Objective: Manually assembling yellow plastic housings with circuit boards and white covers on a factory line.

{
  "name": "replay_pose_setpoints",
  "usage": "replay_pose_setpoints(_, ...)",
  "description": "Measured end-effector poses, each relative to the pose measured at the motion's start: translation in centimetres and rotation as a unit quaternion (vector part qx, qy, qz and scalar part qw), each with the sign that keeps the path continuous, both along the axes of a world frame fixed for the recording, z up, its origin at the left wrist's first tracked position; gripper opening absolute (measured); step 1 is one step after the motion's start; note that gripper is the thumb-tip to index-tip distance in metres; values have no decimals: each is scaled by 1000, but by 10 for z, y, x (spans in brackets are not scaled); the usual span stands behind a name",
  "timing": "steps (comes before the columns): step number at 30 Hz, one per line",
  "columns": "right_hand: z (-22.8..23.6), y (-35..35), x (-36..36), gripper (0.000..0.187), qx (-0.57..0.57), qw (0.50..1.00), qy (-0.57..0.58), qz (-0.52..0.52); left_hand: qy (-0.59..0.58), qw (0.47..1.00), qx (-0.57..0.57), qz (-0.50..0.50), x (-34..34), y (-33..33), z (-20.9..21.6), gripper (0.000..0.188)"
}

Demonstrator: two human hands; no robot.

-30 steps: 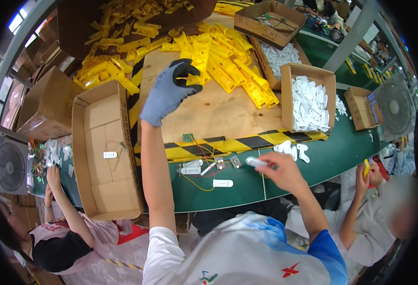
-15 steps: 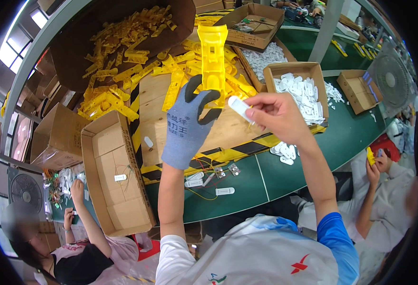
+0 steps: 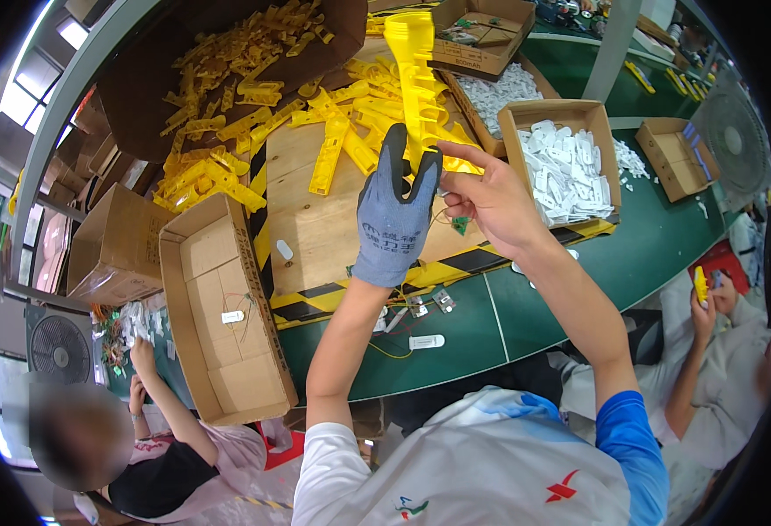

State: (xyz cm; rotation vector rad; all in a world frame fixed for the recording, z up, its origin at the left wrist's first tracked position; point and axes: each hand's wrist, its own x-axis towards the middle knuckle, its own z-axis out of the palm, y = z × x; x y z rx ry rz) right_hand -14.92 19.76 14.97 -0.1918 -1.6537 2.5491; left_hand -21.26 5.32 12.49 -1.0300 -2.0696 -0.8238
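Note:
A long yellow plastic housing stands upright in my left hand, which wears a blue-grey glove with black fingertips and is closed round its lower end. My bare right hand is at that same end, index finger reaching to the housing and the other fingers bent in. What its fingertips hold is mostly hidden. A small green circuit board hangs on thin wires just under them. Below my hands, a white oval plastic piece with a yellow wire lies on the green table.
Yellow housings are heaped on the wooden board and in a large box behind. A carton of white plastic pieces stands at the right. On the left is a shallow cardboard box. Co-workers sit at both sides.
My right hand has moved in against the housing's lower end, and the white oval piece it held no longer shows. The housing has turned more side-on. A green board now hangs below my fingers.

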Motion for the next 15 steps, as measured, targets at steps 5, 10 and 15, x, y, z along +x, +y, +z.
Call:
replay_pose_setpoints(5,-6,15,-7,45,-36,998,-25,38,-17,997,51,-49,-7,-4,-3,52)
replay_pose_setpoints(10,-9,44,-12,33,33,998,-36,42,-38,977,101,-186,-8,3,11,46)
replay_pose_setpoints(15,4,50,-13,36,224,970,-59,69,-345,916,114,-169,1,2,7,40)
